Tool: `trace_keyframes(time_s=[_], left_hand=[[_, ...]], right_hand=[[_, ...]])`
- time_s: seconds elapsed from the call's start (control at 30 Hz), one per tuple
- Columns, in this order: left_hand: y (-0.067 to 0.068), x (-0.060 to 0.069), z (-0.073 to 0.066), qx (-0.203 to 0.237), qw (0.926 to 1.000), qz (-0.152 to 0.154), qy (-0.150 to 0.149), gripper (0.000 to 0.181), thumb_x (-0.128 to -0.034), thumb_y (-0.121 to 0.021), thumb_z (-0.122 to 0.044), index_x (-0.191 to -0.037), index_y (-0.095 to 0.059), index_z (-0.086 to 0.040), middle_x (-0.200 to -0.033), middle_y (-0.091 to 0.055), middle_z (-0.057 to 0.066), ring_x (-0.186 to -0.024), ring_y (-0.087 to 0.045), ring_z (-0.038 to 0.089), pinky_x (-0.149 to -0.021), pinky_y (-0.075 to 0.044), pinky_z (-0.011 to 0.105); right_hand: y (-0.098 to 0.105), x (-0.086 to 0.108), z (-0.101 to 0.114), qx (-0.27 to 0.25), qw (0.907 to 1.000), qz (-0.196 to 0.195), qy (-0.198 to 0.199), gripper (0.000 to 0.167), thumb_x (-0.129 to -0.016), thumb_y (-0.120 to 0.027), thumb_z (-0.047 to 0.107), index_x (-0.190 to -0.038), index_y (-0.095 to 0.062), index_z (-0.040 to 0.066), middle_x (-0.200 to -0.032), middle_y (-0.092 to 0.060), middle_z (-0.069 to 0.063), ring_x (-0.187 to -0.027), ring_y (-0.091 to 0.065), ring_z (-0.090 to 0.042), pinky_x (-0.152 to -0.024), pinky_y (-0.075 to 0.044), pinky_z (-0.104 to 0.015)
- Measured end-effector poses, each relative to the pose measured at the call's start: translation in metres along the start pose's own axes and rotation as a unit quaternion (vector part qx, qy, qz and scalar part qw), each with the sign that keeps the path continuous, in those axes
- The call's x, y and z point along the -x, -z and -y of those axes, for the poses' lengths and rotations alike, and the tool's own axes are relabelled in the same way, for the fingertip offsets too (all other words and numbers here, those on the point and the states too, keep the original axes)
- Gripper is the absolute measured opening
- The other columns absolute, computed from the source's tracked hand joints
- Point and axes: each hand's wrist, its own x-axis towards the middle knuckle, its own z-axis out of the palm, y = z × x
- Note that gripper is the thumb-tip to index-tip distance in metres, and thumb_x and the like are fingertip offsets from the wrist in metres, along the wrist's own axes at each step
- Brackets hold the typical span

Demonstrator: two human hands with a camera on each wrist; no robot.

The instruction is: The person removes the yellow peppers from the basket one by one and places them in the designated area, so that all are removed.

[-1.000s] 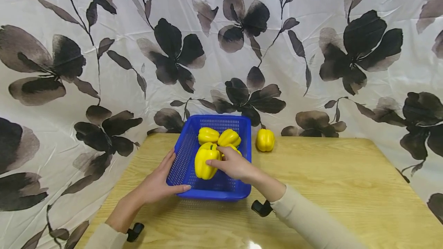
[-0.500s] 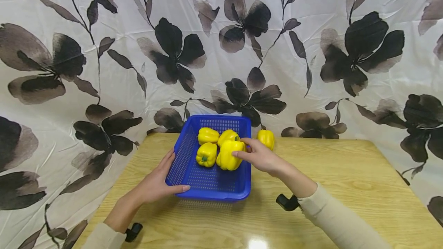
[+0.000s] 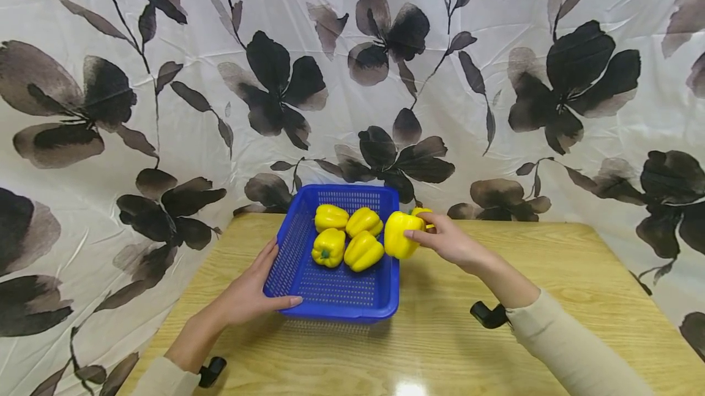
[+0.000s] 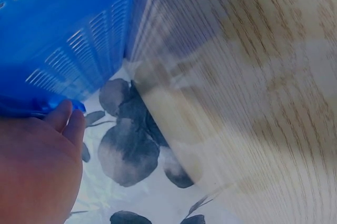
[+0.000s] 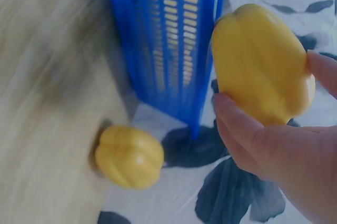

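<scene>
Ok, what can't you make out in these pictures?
Head view: most of the loose pepper beside the blue basket, behind the held pepper and right grip.
Left wrist view: most of the four peppers inside, behind the basket's wall; part of the left grip, cut off by the left edge.
Right wrist view: the wood grain, blurred; part of the right grip, past the right edge.

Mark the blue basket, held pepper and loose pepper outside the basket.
Blue basket point(image 3: 341, 311), head view, on its near rim.
Held pepper point(image 3: 398, 235), head view, on its camera-facing side.
Loose pepper point(image 5: 130, 156), right wrist view, middle of its visible side.
</scene>
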Motion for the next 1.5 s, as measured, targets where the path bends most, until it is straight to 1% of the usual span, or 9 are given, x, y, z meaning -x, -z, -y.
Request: trace_keyframes(time_s=[0.1,0.17,0.37,0.57,0.73,0.9,1.1,1.33,1.5], left_hand=[[0.0,-0.001,-0.001,0.001,1.0,0.001,-0.001,0.128,-0.078,-0.078,-0.067,-0.165,-0.006,-0.007,-0.172,-0.001,0.01,-0.152,-0.02,0.046,-0.113,-0.029,0.07],[0.001,-0.002,-0.001,0.001,1.0,0.0,-0.002,0.128,-0.0781,-0.078,-0.067,-0.165,-0.006,-0.007,-0.172,-0.001,0.01,-0.152,-0.02,0.046,-0.113,-0.029,0.07],[0.001,0.001,-0.002,-0.001,1.0,-0.002,-0.002,0.128,-0.078,-0.078,-0.067,-0.165,-0.007,-0.005,-0.172,-0.001,0.011,-0.152,-0.019,0.046,-0.114,-0.027,0.069],[0.001,0.003,-0.003,0.003,1.0,0.002,0.008,0.127,-0.0789,-0.079,-0.064,-0.164,-0.007,-0.004,-0.172,-0.001,0.012,-0.152,-0.019,0.047,-0.113,-0.028,0.07],[0.001,0.003,-0.004,0.001,1.0,0.0,0.008,0.126,-0.0792,-0.08,-0.062,-0.165,-0.007,-0.005,-0.172,-0.001,0.011,-0.152,-0.02,0.047,-0.112,-0.029,0.07],[0.001,0.001,-0.004,0.0,1.0,-0.002,0.005,0.125,-0.0794,-0.08,-0.061,-0.165,-0.007,-0.006,-0.172,-0.001,0.01,-0.152,-0.02,0.046,-0.112,-0.029,0.07],[0.0,0.002,-0.003,0.003,1.0,0.003,0.007,0.127,-0.0787,-0.08,-0.063,-0.165,-0.006,-0.007,-0.172,-0.001,0.011,-0.152,-0.02,0.047,-0.112,-0.029,0.07],[0.001,0.001,-0.002,-0.002,1.0,0.004,0.006,0.127,-0.0789,-0.078,-0.065,-0.165,-0.005,-0.008,-0.172,-0.001,0.011,-0.151,-0.022,0.046,-0.111,-0.031,0.07],[0.002,0.001,-0.003,-0.004,1.0,0.005,0.005,0.128,-0.0781,-0.079,-0.066,-0.165,-0.005,-0.009,-0.172,-0.001,0.011,-0.151,-0.022,0.047,-0.111,-0.031,0.07]], right_hand=[[0.008,0.003,-0.005,-0.009,0.9999,-0.006,-0.007,0.055,-0.103,-0.063,0.025,-0.144,-0.047,-0.009,-0.124,-0.061,-0.02,-0.109,-0.059,-0.031,-0.1,-0.052,-0.044],[0.014,0.006,-0.009,-0.008,0.9999,-0.011,-0.01,0.055,-0.103,-0.063,0.024,-0.144,-0.047,-0.009,-0.124,-0.061,-0.02,-0.109,-0.059,-0.031,-0.1,-0.052,-0.044],[0.029,0.013,-0.019,0.0,0.9999,-0.017,-0.004,0.052,-0.102,-0.064,0.021,-0.14,-0.049,-0.012,-0.121,-0.061,-0.023,-0.105,-0.061,-0.031,-0.093,-0.051,-0.037],[0.049,0.015,-0.033,0.026,0.9986,-0.045,-0.01,0.06,-0.099,-0.069,0.024,-0.143,-0.049,-0.012,-0.138,-0.054,-0.028,-0.119,-0.06,-0.039,-0.096,-0.054,-0.042],[0.067,0.012,-0.052,0.019,0.9973,-0.064,-0.03,0.06,-0.096,-0.072,0.027,-0.142,-0.053,-0.008,-0.135,-0.057,-0.025,-0.119,-0.059,-0.036,-0.1,-0.053,-0.047],[0.08,0.009,-0.068,-0.001,0.9959,-0.07,-0.057,0.068,-0.098,-0.07,0.028,-0.147,-0.044,-0.011,-0.14,-0.052,-0.029,-0.124,-0.056,-0.038,-0.102,-0.052,-0.047],[0.086,0.005,-0.083,0.003,0.9939,-0.079,-0.077,0.073,-0.099,-0.069,0.029,-0.149,-0.039,-0.014,-0.143,-0.05,-0.032,-0.125,-0.056,-0.037,-0.101,-0.052,-0.045],[0.09,-0.005,-0.1,0.02,0.9935,-0.078,-0.08,0.068,-0.099,-0.068,0.027,-0.146,-0.043,-0.016,-0.141,-0.051,-0.032,-0.118,-0.058,-0.033,-0.103,-0.051,-0.049],[0.091,-0.014,-0.11,0.025,0.9923,-0.083,-0.089,0.065,-0.099,-0.068,0.025,-0.144,-0.045,-0.016,-0.141,-0.051,-0.033,-0.116,-0.058,-0.031,-0.097,-0.054,-0.044]])
